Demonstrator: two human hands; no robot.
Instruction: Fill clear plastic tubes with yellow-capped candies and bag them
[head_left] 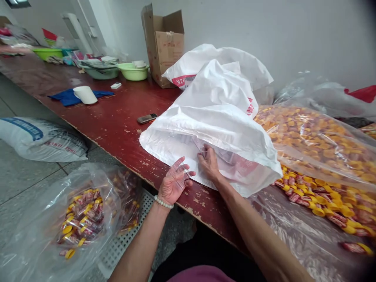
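A large white woven sack (211, 121) lies on the red table, its mouth gaping toward me. My right hand (209, 161) reaches into that mouth, fingers curled at clear plastic pieces (225, 153) inside; the fingertips are partly hidden. Palm up near the table's front edge, my left hand (173, 182) has a thin clear plastic piece (179, 175) across its half-curled fingers. A bead bracelet circles the left wrist.
Yellow-capped small bottles (326, 196) lie at the right under clear plastic. More fill a bag (84, 217) at the lower left. Behind stand a cardboard box (169, 51) and green basins (133, 73). A phone (147, 118), a white cup (85, 95) and blue cloth (66, 97) rest on the table (117, 117).
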